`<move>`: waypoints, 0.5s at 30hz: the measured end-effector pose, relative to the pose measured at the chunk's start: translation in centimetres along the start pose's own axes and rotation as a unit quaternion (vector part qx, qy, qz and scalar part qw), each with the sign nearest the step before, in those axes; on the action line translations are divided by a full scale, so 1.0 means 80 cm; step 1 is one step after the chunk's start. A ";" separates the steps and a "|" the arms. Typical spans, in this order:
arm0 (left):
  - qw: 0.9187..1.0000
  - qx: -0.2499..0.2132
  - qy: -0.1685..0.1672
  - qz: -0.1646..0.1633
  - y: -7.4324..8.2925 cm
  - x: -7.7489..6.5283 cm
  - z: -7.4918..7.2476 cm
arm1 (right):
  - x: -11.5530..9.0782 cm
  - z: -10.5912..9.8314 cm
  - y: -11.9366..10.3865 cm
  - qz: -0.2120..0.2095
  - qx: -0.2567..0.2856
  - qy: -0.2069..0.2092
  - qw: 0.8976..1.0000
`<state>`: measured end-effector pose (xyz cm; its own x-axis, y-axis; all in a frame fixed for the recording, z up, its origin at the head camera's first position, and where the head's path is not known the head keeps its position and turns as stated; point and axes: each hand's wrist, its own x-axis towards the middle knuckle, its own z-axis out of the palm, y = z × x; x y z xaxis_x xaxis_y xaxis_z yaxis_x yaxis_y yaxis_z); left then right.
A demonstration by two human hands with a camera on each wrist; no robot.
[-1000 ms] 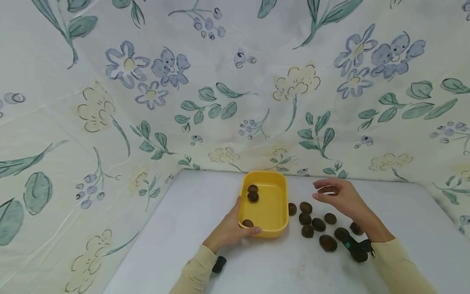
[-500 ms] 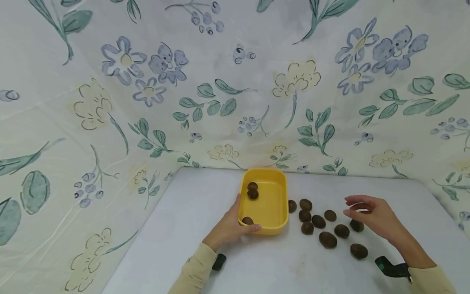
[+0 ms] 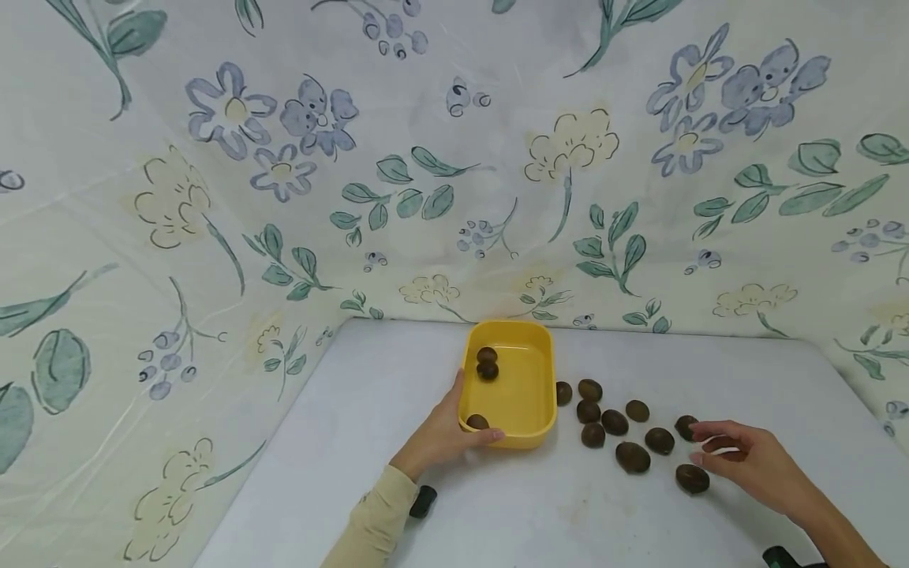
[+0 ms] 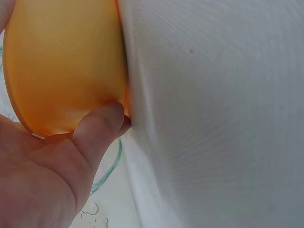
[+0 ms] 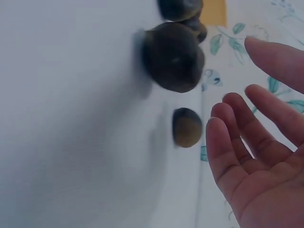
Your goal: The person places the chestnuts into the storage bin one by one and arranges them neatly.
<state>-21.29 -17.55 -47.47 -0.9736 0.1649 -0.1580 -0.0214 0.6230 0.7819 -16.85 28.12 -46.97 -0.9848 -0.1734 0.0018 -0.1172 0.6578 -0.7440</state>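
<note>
My left hand (image 3: 442, 432) grips a yellow plastic tub (image 3: 521, 394) at its near left corner, the thumb over the front rim and the fingers along the side wall. In the left wrist view a finger presses the tub's wall (image 4: 66, 61) low down by the white tabletop. Three dark brown, roundish fruits lie in the tub, two touching (image 3: 487, 369) and one (image 3: 477, 422) at the near corner. My right hand (image 3: 756, 465) hovers with nothing in it, fingers loosely bent and spread from the thumb, beside an oval brown fruit (image 3: 692, 478) and a smaller one (image 3: 686, 427).
Several more brown fruits (image 3: 614, 422) lie scattered on the white table (image 3: 540, 513) right of the tub. A dark wrist device (image 3: 423, 502) shows by the left forearm. Behind the table hangs a floral sheet (image 3: 454, 181).
My right hand has moved right and nearer to me, from behind the fruits to beside the rightmost ones. My left hand keeps its hold on the tub; the view has tilted slightly.
</note>
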 end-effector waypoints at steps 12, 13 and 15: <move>1.000 0.007 0.000 0.004 0.000 0.000 0.001 | -0.015 0.015 0.022 0.022 0.030 -0.054 0.998; 1.000 0.008 0.000 0.005 0.000 0.000 0.001 | -0.015 0.015 0.023 0.024 0.030 -0.056 0.998; 1.000 0.007 0.001 0.008 0.002 0.000 0.001 | -0.015 0.016 0.025 0.020 0.034 -0.055 0.998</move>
<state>-21.29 -17.43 -47.39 -0.9743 0.1731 -0.1444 -0.0030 0.6305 0.7762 -15.71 28.69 -49.32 -0.9680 -0.2305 -0.0994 -0.0657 0.6150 -0.7858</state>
